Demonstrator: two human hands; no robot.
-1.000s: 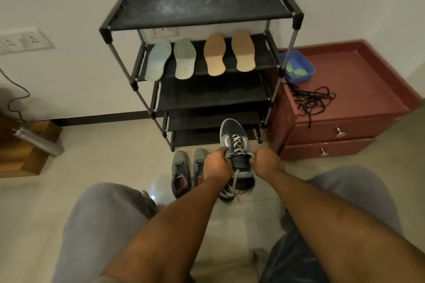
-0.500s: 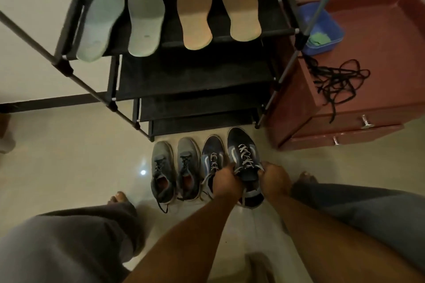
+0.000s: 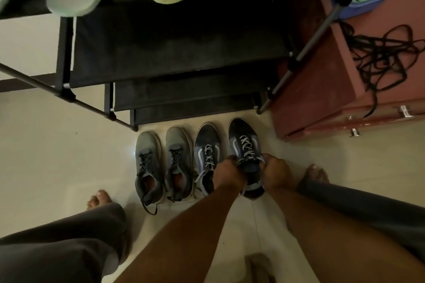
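Two hands grip one navy shoe [image 3: 242, 138] at its collar: L hand [image 3: 226, 173] on its left side, R hand [image 3: 276, 171] on its right, equally near. Shoe low at floor [image 3: 69, 145], rightmost in row, just beside its mate [image 3: 207, 145]; long axis runs away from hands, toe twd rack [image 3: 174, 53]

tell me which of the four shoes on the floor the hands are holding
The rightmost dark blue shoe, nearest the red drawer unit: left hand and right hand grip its sides. Its mate and the grey pair sit ungripped.
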